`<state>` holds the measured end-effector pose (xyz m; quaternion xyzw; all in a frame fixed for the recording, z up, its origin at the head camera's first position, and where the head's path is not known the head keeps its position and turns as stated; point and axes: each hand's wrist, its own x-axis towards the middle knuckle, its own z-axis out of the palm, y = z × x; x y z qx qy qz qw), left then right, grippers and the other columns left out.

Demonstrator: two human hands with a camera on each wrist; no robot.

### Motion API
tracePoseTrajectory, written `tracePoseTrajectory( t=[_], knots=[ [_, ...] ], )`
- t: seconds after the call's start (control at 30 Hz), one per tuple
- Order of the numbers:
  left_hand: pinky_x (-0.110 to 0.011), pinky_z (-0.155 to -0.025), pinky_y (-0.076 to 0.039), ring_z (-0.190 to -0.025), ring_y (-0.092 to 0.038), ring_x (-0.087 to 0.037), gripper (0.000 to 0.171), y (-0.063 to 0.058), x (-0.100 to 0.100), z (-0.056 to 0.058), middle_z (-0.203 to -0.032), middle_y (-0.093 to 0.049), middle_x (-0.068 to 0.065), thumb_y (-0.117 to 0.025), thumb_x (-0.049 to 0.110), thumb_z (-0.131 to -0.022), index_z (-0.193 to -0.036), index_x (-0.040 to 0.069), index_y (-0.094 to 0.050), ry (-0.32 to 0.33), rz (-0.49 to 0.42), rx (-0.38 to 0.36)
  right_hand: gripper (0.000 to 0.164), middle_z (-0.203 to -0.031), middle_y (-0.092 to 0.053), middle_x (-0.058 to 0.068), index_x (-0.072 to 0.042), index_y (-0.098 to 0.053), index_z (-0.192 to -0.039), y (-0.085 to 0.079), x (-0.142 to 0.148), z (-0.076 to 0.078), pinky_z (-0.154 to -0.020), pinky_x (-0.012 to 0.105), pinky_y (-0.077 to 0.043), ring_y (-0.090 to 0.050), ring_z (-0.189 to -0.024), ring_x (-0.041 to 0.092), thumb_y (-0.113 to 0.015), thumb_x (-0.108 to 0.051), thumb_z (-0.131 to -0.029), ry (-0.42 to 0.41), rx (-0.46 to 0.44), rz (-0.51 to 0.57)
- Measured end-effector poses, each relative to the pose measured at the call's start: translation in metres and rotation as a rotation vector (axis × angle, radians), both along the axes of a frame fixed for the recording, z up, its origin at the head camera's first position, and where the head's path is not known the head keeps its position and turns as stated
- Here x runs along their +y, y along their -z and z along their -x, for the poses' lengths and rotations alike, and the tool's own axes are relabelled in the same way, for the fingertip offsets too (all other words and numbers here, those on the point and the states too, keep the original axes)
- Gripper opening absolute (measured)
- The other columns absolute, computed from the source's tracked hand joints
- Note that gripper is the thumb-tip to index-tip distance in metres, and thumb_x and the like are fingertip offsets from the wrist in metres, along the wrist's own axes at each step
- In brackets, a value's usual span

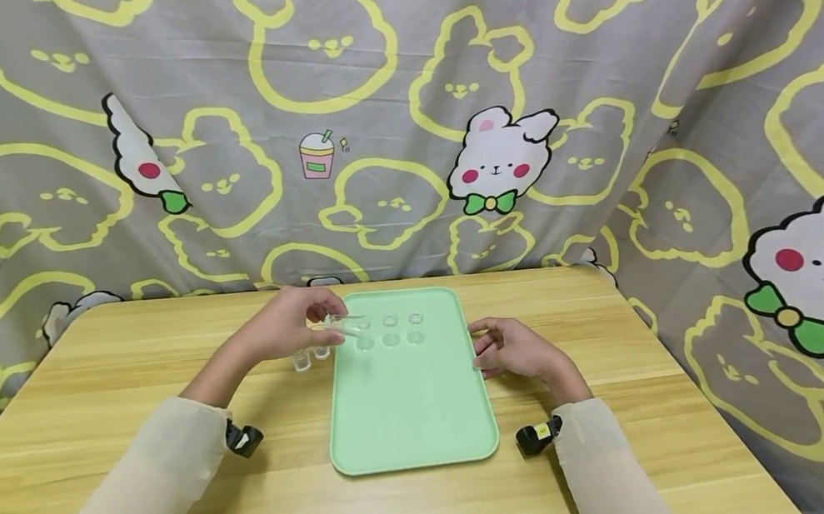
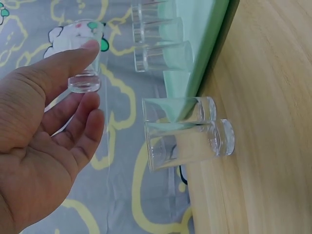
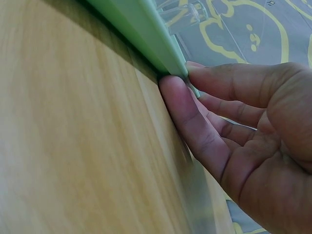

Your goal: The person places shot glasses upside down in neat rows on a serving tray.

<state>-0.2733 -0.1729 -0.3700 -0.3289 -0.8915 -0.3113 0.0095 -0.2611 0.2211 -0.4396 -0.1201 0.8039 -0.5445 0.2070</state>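
Observation:
My left hand pinches a small clear shot glass between thumb and fingers, over the tray's far left side. The glass lies tipped sideways, its thick base toward the palm and its mouth pointing right. On the far part of the light green tray three matching glasses stand mouth down in a row. Two more glasses stand upright on the table, just left of the tray and below my left hand. My right hand grips the tray's right edge, the thumb and a finger meeting at the rim.
The wooden table carries the tray near its far edge. Behind it hangs a grey curtain with yellow bear outlines and white cartoon animals, which also covers the right side.

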Motion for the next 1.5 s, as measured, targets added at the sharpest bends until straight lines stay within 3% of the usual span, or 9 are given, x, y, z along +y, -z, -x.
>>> tracePoseTrajectory(
  t=[0.37, 0.77, 1.1, 1.27, 1.5],
  knots=[
    [-0.041, -0.082, -0.057, -0.091, -0.064, -0.016, 0.028, 0.005, 0.009, -0.002, -0.106, -0.073, 0.001, -0.088, 0.017, -0.083, -0.108, 0.01, -0.078, 0.044, 0.012, 0.032, 0.061, -0.104, -0.057, 0.019, 0.006, -0.042, -0.149, 0.003, 0.003, 0.001, -0.078, 0.042, -0.062, -0.066, -0.086, 0.025, -0.067, 0.007, -0.093, 0.006, -0.005, 0.004],
    [-0.04, -0.086, -0.058, -0.091, -0.065, -0.018, 0.031, 0.01, 0.019, -0.005, -0.106, -0.073, -0.01, -0.087, 0.011, -0.082, -0.11, 0.005, -0.075, 0.037, -0.021, -0.068, 0.062, -0.105, -0.058, 0.02, 0.008, -0.04, -0.149, 0.001, 0.001, -0.001, -0.077, 0.041, -0.062, -0.066, -0.086, 0.025, -0.066, 0.007, -0.094, -0.005, 0.003, 0.001],
    [-0.041, -0.083, -0.057, -0.088, -0.066, -0.016, 0.031, 0.015, 0.023, -0.002, -0.093, -0.068, 0.003, -0.089, 0.01, -0.08, -0.104, 0.008, -0.07, 0.034, -0.018, -0.073, 0.061, -0.105, -0.058, 0.02, 0.006, -0.043, -0.149, 0.001, 0.0, 0.001, -0.077, 0.042, -0.062, -0.066, -0.085, 0.025, -0.068, 0.007, -0.093, 0.003, 0.004, -0.004],
    [-0.039, -0.084, -0.057, -0.088, -0.066, -0.016, 0.03, 0.015, 0.025, -0.003, -0.095, -0.069, 0.004, -0.089, 0.009, -0.08, -0.103, 0.012, -0.07, 0.033, -0.015, -0.081, 0.062, -0.105, -0.058, 0.019, 0.005, -0.043, -0.149, 0.001, 0.0, 0.002, -0.077, 0.042, -0.062, -0.066, -0.085, 0.026, -0.069, 0.006, -0.093, 0.009, -0.002, -0.002],
    [-0.039, -0.083, -0.057, -0.09, -0.067, -0.015, 0.033, 0.018, 0.026, -0.003, -0.103, -0.072, 0.002, -0.088, 0.008, -0.08, -0.11, 0.008, -0.075, 0.049, -0.011, -0.065, 0.061, -0.105, -0.058, 0.019, 0.006, -0.043, -0.149, 0.002, 0.0, 0.003, -0.077, 0.041, -0.062, -0.066, -0.085, 0.025, -0.068, 0.007, -0.093, 0.008, 0.0, -0.001]
  ],
)
